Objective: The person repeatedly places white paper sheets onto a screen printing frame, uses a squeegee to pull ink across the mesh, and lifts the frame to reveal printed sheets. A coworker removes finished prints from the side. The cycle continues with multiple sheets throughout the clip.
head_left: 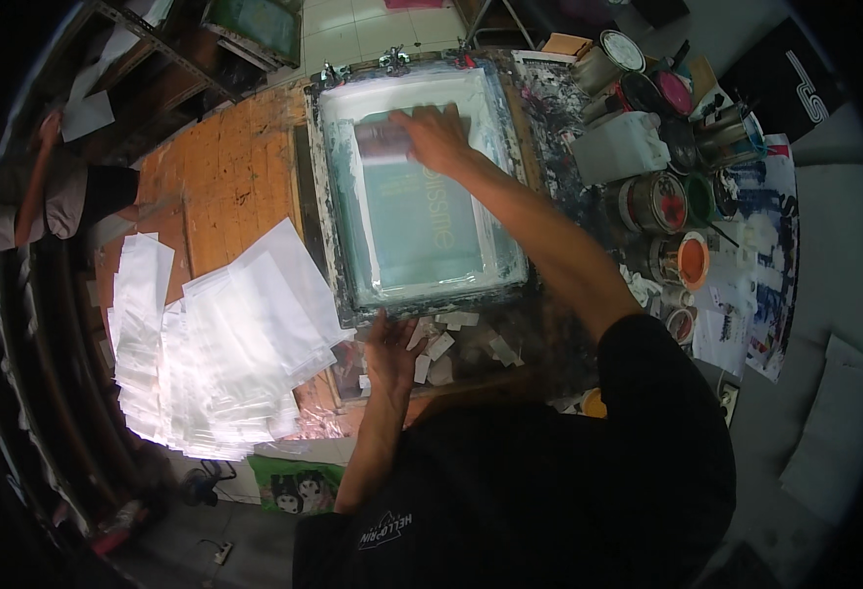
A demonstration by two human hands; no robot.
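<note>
Just below the fingers of my right hand (436,137), large yellowish letters (439,211) ran lengthwise on a pale green rectangular mesh screen (407,245); smaller print beside them was too faint to make out. Well behind the fingers of my left hand (390,353), white capitals with an outlined emblem (387,530) stood on my black cloth shirt (530,491). Far right of my right fingers, a white striped sign (810,103) marked a flat black panel (765,74).
</note>
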